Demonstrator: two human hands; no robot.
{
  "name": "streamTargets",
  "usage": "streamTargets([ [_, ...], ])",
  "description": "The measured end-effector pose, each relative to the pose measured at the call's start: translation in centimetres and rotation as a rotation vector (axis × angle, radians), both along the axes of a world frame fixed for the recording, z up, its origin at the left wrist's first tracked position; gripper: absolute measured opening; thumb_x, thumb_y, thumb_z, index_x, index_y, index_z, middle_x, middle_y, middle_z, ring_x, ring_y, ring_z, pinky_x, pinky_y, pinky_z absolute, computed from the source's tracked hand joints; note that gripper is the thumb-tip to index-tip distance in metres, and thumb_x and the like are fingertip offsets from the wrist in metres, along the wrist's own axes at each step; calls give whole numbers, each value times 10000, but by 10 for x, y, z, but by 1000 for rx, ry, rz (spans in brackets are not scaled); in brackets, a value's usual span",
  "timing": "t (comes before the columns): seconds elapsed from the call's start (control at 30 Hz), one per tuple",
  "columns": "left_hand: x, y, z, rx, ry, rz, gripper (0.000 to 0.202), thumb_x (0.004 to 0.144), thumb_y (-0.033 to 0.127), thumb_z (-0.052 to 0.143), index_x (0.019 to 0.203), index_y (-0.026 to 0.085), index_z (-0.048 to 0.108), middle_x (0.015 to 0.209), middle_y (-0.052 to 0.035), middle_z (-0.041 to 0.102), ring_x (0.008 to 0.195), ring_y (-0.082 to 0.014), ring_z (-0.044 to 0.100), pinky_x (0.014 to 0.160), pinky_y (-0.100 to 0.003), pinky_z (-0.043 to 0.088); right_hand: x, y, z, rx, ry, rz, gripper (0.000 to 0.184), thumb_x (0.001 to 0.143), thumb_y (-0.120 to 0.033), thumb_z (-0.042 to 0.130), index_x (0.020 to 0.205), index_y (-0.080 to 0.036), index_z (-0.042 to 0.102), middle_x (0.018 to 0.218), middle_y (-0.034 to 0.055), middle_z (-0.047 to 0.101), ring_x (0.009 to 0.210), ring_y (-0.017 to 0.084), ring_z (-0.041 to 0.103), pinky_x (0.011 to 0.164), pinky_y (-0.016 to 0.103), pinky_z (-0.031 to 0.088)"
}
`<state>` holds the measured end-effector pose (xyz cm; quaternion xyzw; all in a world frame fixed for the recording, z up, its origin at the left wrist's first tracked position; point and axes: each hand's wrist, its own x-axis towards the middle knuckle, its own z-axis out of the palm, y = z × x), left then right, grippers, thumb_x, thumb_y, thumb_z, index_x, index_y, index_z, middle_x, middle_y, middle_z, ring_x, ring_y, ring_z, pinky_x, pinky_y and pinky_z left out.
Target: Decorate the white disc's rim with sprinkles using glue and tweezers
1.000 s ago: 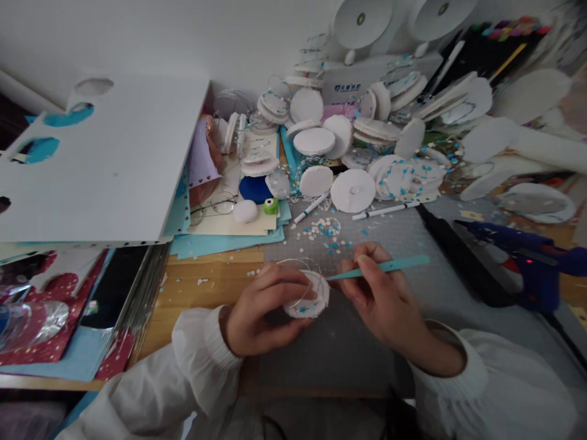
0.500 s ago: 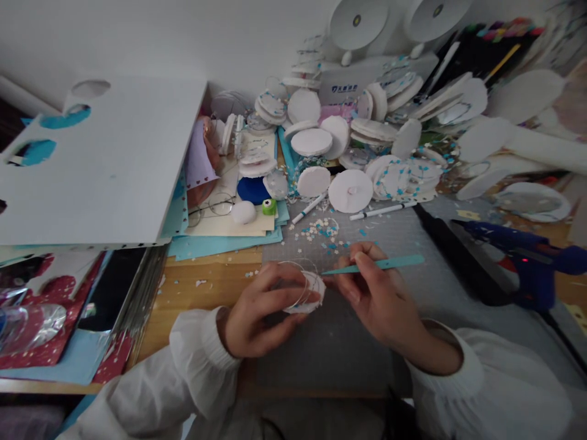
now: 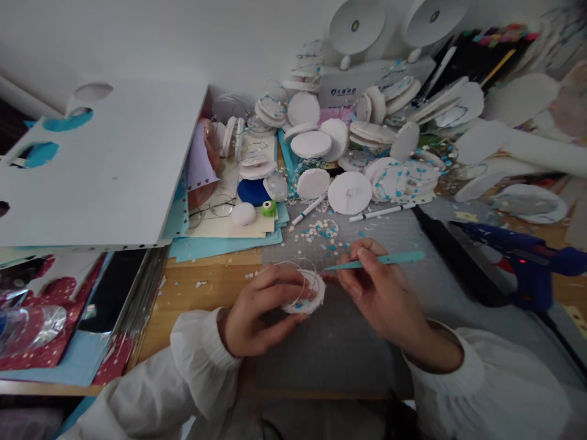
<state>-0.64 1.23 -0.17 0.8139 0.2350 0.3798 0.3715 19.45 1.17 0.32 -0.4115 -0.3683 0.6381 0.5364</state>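
Note:
My left hand [image 3: 263,308] is closed around a small white foam-like disc [image 3: 316,302] with a ragged edge. Thin wire loops [image 3: 303,264] rise from the disc, and tiny blue pieces show on it beside my fingers. In my right hand [image 3: 383,293] is a pair of turquoise tweezers [image 3: 401,257], pinched between thumb and fingers. Their tip points left, close to the disc's wire; whether it grips anything is too small to tell. Beyond both hands, tiny white and blue cut-out pieces [image 3: 321,230] lie scattered on the grey cutting mat [image 3: 330,360].
Many white discs with wire and blue bits [image 3: 351,192] crowd the back. A blue glue gun [image 3: 527,263], its red light lit, lies at right. At left are a large white board [image 3: 114,177] and paper sheets. A green punch [image 3: 268,208] and white markers [image 3: 383,212] sit behind.
The disc in my left hand has tilted slightly, so its blue pieces now show. The tweezers in my right hand have shifted a little up from the wire.

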Motion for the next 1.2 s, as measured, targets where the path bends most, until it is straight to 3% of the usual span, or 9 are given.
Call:
streamTargets([
  [0.1,-2,1,0,18,19,4,327,822,133,575,1149,154,573,1038,-121,591,1010,-225,556,864,-379,485,17,13,1,76,-5,-77,180,863,-342,516,717,-246,474,462,-80,403,451,103,369,632,313,476],
  [0.2,-4,2,-1,14,60,20,319,834,131,546,1151,162,562,1051,-124,586,1020,-227,555,864,-373,486,39,23,-1,136,-64,-151,147,829,-328,559,722,-244,503,467,-73,438,486,112,412,729,342,482],
  [0.37,-3,4,-4,59,113,30,311,832,128,540,1141,167,548,1044,-126,597,1025,-238,554,873,-392,474,52,21,-6,142,-258,-135,96,832,-313,563,819,-248,493,540,-56,487,545,130,476,635,306,463],
  [0.5,0,6,-8,84,210,102,368,833,139,573,1193,170,503,1096,-130,606,1068,-234,543,905,-388,460,46,11,-7,270,-499,-97,127,839,-268,574,915,-254,472,655,-26,565,599,141,545,538,271,432],
  [0.7,0,8,-15,170,305,209,353,818,139,610,1158,173,520,1086,-116,633,1119,-241,522,941,-414,441,47,12,-11,561,-878,-68,129,778,-184,630,880,-234,568,871,34,604,829,183,578,736,331,468],
  [0.93,3,10,-15,136,209,281,240,813,76,573,1032,172,552,1048,-100,636,1093,-221,547,936,-419,464,47,13,-21,606,-930,-45,93,785,-152,621,829,-228,592,816,17,665,778,159,627,708,309,489],
  [1.07,0,10,-16,236,278,240,179,810,90,598,962,183,597,1035,-73,662,1140,-234,516,970,-440,436,47,12,-24,621,-969,-42,86,782,-142,621,807,-222,601,809,19,679,763,156,638,688,303,498],
  [1.2,-3,8,-17,303,329,285,212,805,56,595,942,213,638,1134,-63,635,1266,-269,415,1018,-477,387,48,13,-24,661,-978,-68,102,778,-120,614,792,-220,603,812,21,684,770,152,641,710,303,506],
])
